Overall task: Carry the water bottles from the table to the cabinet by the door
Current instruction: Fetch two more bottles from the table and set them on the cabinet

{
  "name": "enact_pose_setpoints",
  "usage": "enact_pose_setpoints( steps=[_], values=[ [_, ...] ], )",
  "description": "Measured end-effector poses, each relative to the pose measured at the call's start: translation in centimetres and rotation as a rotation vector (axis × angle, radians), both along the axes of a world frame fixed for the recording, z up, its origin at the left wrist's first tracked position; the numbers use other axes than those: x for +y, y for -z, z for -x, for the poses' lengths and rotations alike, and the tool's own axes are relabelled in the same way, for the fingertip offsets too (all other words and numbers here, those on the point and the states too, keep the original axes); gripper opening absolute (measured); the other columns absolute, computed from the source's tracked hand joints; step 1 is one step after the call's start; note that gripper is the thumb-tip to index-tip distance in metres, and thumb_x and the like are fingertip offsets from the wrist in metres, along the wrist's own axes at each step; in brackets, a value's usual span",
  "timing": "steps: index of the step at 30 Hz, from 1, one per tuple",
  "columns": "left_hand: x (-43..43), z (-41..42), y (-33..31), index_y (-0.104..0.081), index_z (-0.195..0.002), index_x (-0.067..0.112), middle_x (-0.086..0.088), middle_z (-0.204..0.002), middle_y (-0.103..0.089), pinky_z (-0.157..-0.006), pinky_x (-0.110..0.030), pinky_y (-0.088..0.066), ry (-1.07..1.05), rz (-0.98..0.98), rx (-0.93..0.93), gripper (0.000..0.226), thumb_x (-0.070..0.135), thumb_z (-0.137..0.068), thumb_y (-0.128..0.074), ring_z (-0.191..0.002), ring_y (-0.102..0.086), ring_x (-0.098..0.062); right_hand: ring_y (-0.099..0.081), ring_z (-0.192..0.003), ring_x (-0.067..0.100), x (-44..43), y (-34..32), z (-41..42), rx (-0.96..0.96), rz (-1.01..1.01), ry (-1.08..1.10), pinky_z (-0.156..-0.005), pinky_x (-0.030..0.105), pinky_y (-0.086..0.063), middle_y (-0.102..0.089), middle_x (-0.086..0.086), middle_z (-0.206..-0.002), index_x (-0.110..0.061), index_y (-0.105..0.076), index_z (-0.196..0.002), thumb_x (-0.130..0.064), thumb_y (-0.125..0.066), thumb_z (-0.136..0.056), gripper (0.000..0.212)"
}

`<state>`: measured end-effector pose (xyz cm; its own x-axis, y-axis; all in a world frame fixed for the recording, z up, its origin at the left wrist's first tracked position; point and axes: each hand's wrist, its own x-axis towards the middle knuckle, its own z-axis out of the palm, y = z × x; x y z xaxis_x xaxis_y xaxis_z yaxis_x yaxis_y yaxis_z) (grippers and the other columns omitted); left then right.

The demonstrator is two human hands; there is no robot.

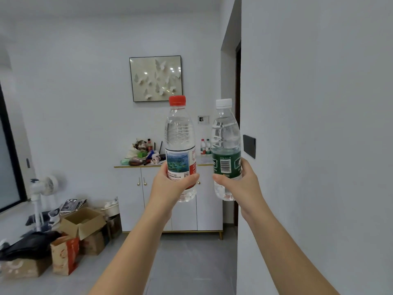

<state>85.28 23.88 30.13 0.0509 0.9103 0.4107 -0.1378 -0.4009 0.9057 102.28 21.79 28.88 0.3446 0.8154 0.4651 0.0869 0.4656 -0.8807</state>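
We hold the red-cap bottle (pixel 180 145) in our left hand (pixel 170 184) and the white-cap bottle (pixel 225 145) in our right hand (pixel 242 186), both raised in the air in front of us, side by side with a gap between them. Each hand is clenched around the lower half of its bottle. The left thumb (pixel 194 177) crosses the bottom of the picture label, and the right thumb (pixel 218 177) lies just under the green label. The other fingers wrap behind the bottles, out of our sight.

Both bottles are capped and hold clear water up to about the shoulder.

Both stand upright, long axis vertical, caps up and bases hanging below the hands. The red-cap bottle leans a touch to the left.

Beyond them, well apart, stands the white cabinet (pixel 185 209) against the far wall. On its right end stand two small bottles (pixel 205 146), upright, touching or nearly so. A heap of clutter (pixel 142 154) covers its left end. A framed butterfly picture (pixel 156 78) hangs above. At our right, a dark switch plate (pixel 249 145) sits on the near wall. On the floor to the left are a white fan (pixel 45 186), an open cardboard box (pixel 83 222) whose contents we cannot make out, and a paper bag (pixel 64 254).
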Motion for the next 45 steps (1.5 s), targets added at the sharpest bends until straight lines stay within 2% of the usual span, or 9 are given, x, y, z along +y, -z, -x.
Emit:
enact_pose_setpoints(
  steps=[5,8,11,19,23,27,31,35,45],
  values=[
    [5.8,-1.2,0.2,-0.059,-0.102,0.033,0.009,-0.095,-0.072,-0.074,-0.026,-0.053,-0.04,0.016,-0.012,0.047,0.007,-0.07,-0.083,-0.087,-0.069,-0.008,-0.064,-0.093,0.001,6.0,-0.2,-0.9,-0.002,0.006,-0.007,-0.06,0.012,-0.05,-0.066,-0.014,-0.105,-0.027,-0.054,-0.124,-0.01,-0.083,-0.074,0.061],
    [9.3,-2.0,0.7,-0.059,-0.098,0.032,0.01,-0.09,-0.072,-0.068,-0.023,-0.051,-0.036,0.044,-0.029,0.043,0.008,-0.071,-0.082,-0.08,-0.069,-0.005,-0.063,-0.09,0.0,9.5,0.1,-1.5,0.012,0.006,0.004,-0.053,0.008,-0.049,-0.065,-0.015,-0.104,-0.028,-0.052,-0.126,-0.008,-0.082,-0.074,0.063],
    [13.4,-2.5,1.2,-0.059,-0.096,0.032,0.013,-0.084,-0.072,-0.065,-0.021,-0.05,-0.027,0.053,-0.025,0.042,0.007,-0.071,-0.082,-0.072,-0.069,0.001,-0.062,-0.093,0.001,13.3,0.7,-1.8,0.011,0.013,0.032,-0.056,0.011,-0.049,-0.064,-0.016,-0.105,-0.031,-0.05,-0.127,-0.009,-0.083,-0.074,0.067],
    [27.9,-4.0,2.2,-0.059,-0.105,0.031,0.011,-0.093,-0.072,-0.058,-0.012,-0.051,0.042,0.029,-0.02,0.049,0.004,-0.071,-0.082,-0.078,-0.069,0.001,-0.063,-0.085,0.0,26.5,1.9,-2.2,0.028,0.006,0.045,-0.052,0.008,-0.048,-0.066,-0.013,-0.099,-0.033,-0.055,-0.111,-0.002,-0.08,-0.075,0.054],
    [36.2,-4.4,1.1,-0.06,-0.104,0.026,0.005,-0.097,-0.072,-0.066,-0.017,-0.054,0.091,0.041,-0.017,0.046,0.003,-0.071,-0.082,-0.082,-0.07,-0.004,-0.065,-0.084,0.0,33.9,0.9,-2.2,0.034,0.013,0.079,-0.054,0.009,-0.049,-0.067,-0.007,-0.103,-0.025,-0.056,-0.119,0.0,-0.079,-0.075,0.056],
    [43.6,-4.4,0.2,-0.059,-0.102,0.029,0.006,-0.097,-0.072,-0.071,-0.023,-0.054,0.133,0.027,0.015,0.047,0.006,-0.068,-0.084,-0.088,-0.069,-0.008,-0.063,-0.074,-0.014,40.2,0.2,-2.9,0.003,0.007,0.134,-0.053,0.005,-0.047,-0.065,-0.015,-0.094,-0.036,-0.056,-0.101,-0.001,-0.079,-0.075,0.049],
    [49.2,-5.0,1.3,-0.06,-0.109,0.025,0.002,-0.101,-0.073,-0.08,-0.031,-0.056,0.155,0.046,0.038,0.053,0.006,-0.066,-0.085,-0.094,-0.07,-0.015,-0.065,-0.082,-0.002,45.2,0.7,-3.6,-0.005,0.044,0.177,-0.055,0.008,-0.049,-0.066,-0.016,-0.096,-0.039,-0.055,-0.1,-0.004,-0.081,-0.074,0.051],
    [54.0,-5.5,2.7,-0.059,-0.108,0.026,0.003,-0.1,-0.072,-0.075,-0.027,-0.056,0.16,0.074,0.04,0.052,0.006,-0.067,-0.085,-0.092,-0.07,-0.014,-0.067,-0.084,0.001,49.9,1.3,-4.5,0.008,0.048,0.172,-0.057,0.011,-0.051,-0.069,-0.009,-0.101,-0.029,-0.059,-0.113,0.0,-0.079,-0.075,0.052],
    [67.9,-9.3,4.2,-0.058,-0.117,0.02,0.002,-0.104,-0.071,-0.077,-0.033,-0.056,0.096,0.11,0.006,0.053,0.01,-0.07,-0.083,-0.093,-0.069,-0.014,-0.068,-0.083,0.008,63.9,3.5,-9.6,0.052,0.017,0.145,-0.06,0.015,-0.053,-0.071,-0.001,-0.1,-0.024,-0.06,-0.107,0.005,-0.078,-0.073,0.048]
  ],
)
